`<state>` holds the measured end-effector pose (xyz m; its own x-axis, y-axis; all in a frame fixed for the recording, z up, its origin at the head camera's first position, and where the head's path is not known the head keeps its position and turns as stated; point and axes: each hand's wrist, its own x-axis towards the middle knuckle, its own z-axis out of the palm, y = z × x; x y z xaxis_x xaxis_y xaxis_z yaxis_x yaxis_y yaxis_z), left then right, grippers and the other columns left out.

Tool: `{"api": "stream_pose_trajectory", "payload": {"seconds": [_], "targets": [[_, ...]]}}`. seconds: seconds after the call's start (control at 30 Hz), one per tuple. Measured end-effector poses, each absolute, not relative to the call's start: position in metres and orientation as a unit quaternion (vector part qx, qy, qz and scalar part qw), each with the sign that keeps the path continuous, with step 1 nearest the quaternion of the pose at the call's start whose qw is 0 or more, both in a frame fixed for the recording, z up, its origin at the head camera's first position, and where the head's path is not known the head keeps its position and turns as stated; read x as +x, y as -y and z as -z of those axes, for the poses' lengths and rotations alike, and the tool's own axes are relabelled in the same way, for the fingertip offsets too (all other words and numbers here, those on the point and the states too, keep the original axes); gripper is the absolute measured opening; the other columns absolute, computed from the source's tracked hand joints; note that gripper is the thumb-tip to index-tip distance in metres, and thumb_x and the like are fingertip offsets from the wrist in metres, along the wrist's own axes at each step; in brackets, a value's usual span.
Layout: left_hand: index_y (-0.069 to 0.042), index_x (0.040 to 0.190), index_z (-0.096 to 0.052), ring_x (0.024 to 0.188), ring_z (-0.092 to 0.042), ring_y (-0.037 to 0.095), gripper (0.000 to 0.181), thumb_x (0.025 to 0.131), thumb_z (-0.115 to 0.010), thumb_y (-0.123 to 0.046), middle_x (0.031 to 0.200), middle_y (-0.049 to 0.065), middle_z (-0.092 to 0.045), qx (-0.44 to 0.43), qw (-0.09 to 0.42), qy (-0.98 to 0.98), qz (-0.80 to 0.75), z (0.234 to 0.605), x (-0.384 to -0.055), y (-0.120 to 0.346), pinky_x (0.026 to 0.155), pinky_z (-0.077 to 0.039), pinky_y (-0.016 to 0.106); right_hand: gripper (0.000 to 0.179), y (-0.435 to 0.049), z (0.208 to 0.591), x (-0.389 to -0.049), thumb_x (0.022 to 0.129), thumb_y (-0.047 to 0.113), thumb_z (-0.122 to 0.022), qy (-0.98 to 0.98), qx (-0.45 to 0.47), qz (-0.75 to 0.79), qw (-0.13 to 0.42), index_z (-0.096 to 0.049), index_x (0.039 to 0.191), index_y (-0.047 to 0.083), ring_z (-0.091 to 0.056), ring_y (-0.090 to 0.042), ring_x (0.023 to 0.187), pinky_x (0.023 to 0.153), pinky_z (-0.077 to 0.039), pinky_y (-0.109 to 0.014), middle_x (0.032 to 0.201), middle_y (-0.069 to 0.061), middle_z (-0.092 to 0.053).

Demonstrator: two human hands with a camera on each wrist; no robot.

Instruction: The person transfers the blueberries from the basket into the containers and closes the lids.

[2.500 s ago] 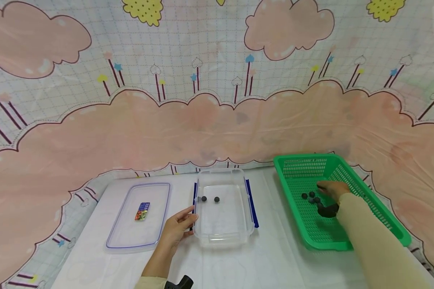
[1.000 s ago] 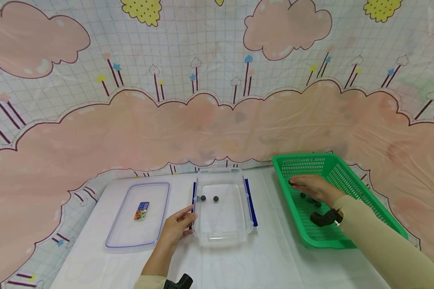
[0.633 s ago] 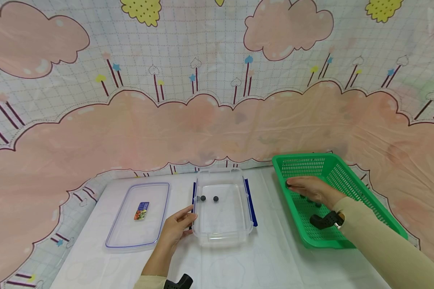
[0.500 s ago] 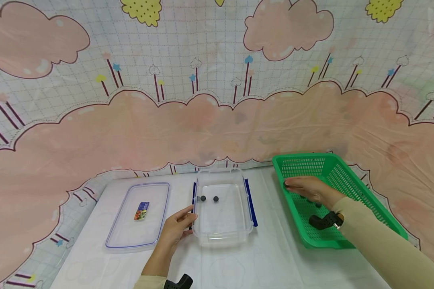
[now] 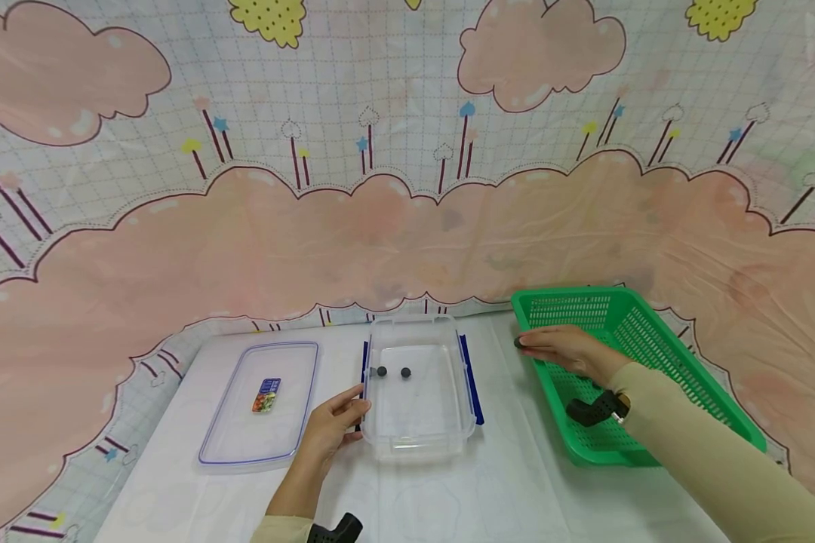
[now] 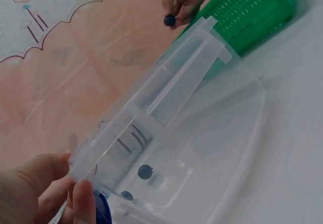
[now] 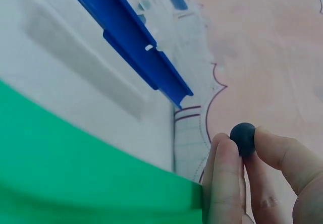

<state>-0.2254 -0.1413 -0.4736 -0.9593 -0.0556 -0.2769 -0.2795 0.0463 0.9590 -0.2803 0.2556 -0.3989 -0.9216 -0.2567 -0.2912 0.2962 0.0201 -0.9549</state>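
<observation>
Plainly round, the small ball (image 7: 243, 138), dark and perhaps bluish.

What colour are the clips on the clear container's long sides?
Dark blue; the clip shows best in the right wrist view.

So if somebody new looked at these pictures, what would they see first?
Probably the bright green basket on the right of the white table, or the big pink cloud on the backdrop above. Next might be the small dark ball pinched in the right hand, by the basket's left edge. Then the clear box in the middle, with two dark balls inside.
</observation>
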Motion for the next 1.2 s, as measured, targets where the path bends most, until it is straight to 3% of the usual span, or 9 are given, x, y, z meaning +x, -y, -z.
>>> {"api": "stream_pose_trajectory", "payload": {"seconds": [0.17,0.33,0.63,0.83,1.2], "targets": [[-0.006,0.135,-0.06,0.086,-0.057,0.018,0.048,0.09,-0.073,-0.016,0.099,0.003,-0.06,-0.118,0.082,-0.72,-0.679,0.471,-0.225,0.141,0.062,-0.057,0.023,0.031,-0.248,0.401,-0.284,0.096,-0.005,-0.056,-0.672,0.022,0.712,0.202,-0.053,0.124,-0.018,-0.071,-0.012,0.086,0.084,-0.058,-0.024,0.09,-0.003,-0.072],[-0.005,0.134,-0.06,0.083,-0.057,0.016,0.048,0.089,-0.073,-0.016,0.097,0.002,-0.06,-0.118,0.082,-0.718,-0.681,0.469,-0.225,0.141,0.061,-0.056,0.023,0.038,-0.237,0.401,-0.286,0.096,-0.006,-0.055,-0.665,0.027,0.718,0.205,-0.046,0.128,-0.023,-0.071,-0.012,0.085,0.083,-0.058,-0.025,0.09,-0.005,-0.072],[-0.005,0.134,-0.06,0.082,-0.057,0.015,0.048,0.089,-0.073,-0.015,0.096,0.0,-0.06,-0.116,0.079,-0.714,-0.686,0.468,-0.228,0.143,0.061,-0.056,0.022,0.036,-0.22,0.401,-0.293,0.096,-0.001,-0.058,-0.68,0.021,0.705,0.199,-0.052,0.127,-0.019,-0.07,-0.013,0.088,0.09,-0.056,-0.029,0.097,-0.007,-0.072],[-0.005,0.134,-0.06,0.084,-0.057,0.017,0.048,0.09,-0.073,-0.016,0.097,0.001,-0.061,-0.119,0.078,-0.717,-0.683,0.467,-0.227,0.145,0.061,-0.056,0.022,0.033,-0.202,0.405,-0.3,0.095,0.0,-0.061,-0.682,0.046,0.702,0.198,-0.056,0.123,-0.017,-0.071,-0.014,0.085,0.089,-0.057,-0.031,0.092,-0.007,-0.072],[-0.003,0.134,-0.06,0.084,-0.058,0.017,0.048,0.09,-0.072,-0.014,0.094,0.001,-0.061,-0.115,0.084,-0.714,-0.685,0.468,-0.224,0.143,0.061,-0.057,0.023,0.037,-0.178,0.416,-0.304,0.096,-0.002,-0.059,-0.699,0.044,0.684,0.203,-0.052,0.126,-0.02,-0.069,-0.013,0.083,0.087,-0.058,-0.031,0.09,-0.005,-0.071]]}}
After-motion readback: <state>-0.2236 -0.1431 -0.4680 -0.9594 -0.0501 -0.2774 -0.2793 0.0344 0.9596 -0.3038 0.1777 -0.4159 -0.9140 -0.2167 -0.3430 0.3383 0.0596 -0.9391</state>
